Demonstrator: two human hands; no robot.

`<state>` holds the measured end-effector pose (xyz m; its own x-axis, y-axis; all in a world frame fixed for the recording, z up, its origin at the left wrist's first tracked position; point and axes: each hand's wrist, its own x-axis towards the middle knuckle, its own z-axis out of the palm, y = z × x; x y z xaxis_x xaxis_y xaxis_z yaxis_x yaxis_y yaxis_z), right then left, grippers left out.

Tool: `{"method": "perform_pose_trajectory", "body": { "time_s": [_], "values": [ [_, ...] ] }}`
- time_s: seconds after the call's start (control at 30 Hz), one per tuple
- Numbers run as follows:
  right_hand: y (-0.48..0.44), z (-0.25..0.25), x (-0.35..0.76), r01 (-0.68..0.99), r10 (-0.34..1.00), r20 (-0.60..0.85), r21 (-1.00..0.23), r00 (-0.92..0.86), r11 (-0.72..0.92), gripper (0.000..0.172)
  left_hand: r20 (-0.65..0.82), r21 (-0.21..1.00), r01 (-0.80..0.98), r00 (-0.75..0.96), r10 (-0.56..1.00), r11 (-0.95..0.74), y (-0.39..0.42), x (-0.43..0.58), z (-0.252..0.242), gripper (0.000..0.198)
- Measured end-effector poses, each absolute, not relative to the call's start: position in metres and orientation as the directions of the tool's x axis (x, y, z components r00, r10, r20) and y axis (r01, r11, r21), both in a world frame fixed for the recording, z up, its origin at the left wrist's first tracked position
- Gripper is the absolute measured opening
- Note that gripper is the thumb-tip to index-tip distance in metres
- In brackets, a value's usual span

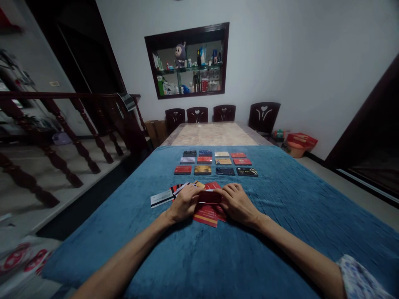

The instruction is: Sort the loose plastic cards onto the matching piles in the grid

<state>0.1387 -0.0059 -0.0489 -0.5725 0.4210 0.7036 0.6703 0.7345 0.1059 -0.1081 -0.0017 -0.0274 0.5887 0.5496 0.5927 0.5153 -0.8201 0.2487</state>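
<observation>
My left hand (186, 202) and my right hand (236, 202) grip a dark red stack of cards (210, 196) between them, one at each end. Their fingers are curled round its edges. Beneath and around the hands lies a loose spread of cards, among them a red card with a gold stripe (206, 216) in front and a silver card with a black stripe (161, 198) to the left. Beyond the hands, several small card stacks stand in three rows, including a gold stack (202, 170) and a black stack (247, 172). My palms hide part of the spread.
A blue cloth (187, 257) covers the near part of the long table, with its marble-like top (212, 133) bare farther off. Dark chairs (264, 116) stand around the far end. A wooden railing (62, 96) runs along the left, and a red bag (301, 140) lies on the right floor.
</observation>
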Motion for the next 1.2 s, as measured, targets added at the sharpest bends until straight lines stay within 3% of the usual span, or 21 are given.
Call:
{"method": "perform_pose_trajectory", "body": {
  "time_s": [0.4, 0.63, 1.2],
  "values": [
    [-0.004, -0.045, 0.132, 0.716, 0.365, 0.745, 0.211, -0.558, 0.666, 0.028, 0.649, 0.338, 0.514, 0.48, 0.591, -0.788, 0.003, -0.107, -0.031, 0.042],
    [-0.001, -0.043, 0.129, 0.737, 0.382, 0.73, 0.243, -0.567, 0.63, 0.028, 0.634, 0.359, 0.528, 0.468, 0.616, -0.77, 0.005, -0.108, -0.029, 0.039],
    [0.018, -0.017, 0.112, 0.747, 0.491, 0.623, 0.244, -0.609, 0.618, 0.041, 0.579, 0.02, 0.748, 0.532, 0.618, -0.663, 0.009, -0.122, -0.015, 0.062]
  ]
}}
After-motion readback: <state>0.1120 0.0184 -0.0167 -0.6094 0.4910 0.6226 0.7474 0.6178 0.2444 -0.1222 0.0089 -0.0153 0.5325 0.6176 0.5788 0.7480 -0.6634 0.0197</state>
